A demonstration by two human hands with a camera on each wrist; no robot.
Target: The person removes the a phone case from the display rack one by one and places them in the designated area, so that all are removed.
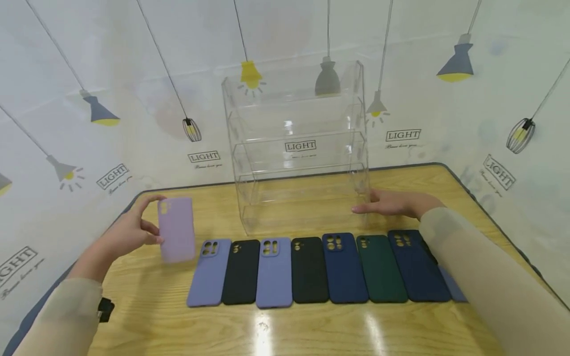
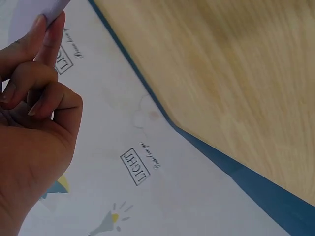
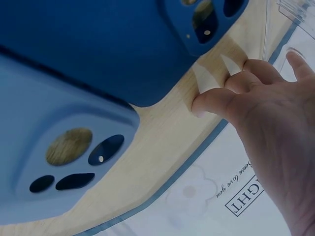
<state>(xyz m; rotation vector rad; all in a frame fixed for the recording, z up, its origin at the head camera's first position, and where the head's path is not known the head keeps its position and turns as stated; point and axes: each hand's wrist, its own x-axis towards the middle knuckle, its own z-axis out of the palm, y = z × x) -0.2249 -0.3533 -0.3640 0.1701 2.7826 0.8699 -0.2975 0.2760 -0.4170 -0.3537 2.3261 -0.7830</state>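
My left hand [image 1: 131,230] pinches a light purple phone case [image 1: 176,230] by its left edge, holding it upright above the left of the table. In the left wrist view, the thumb and a finger meet on the case [image 2: 32,22], most of which is out of frame. My right hand [image 1: 392,202] grips the lower right side of a clear tiered display rack [image 1: 303,210], its thumb over the front edge. The right wrist view shows that hand [image 3: 275,113] with bent fingers close to the tabletop; only a corner of the rack shows there.
A row of phone cases lies before the rack: lilac [image 1: 208,277], black [image 1: 240,277], green [image 1: 384,277], navy [image 1: 347,277] and others. My right sleeve [image 1: 485,277] partly hides the right end. Behind the wooden table [image 1: 213,329] hangs a lamp-printed cloth [image 1: 160,59].
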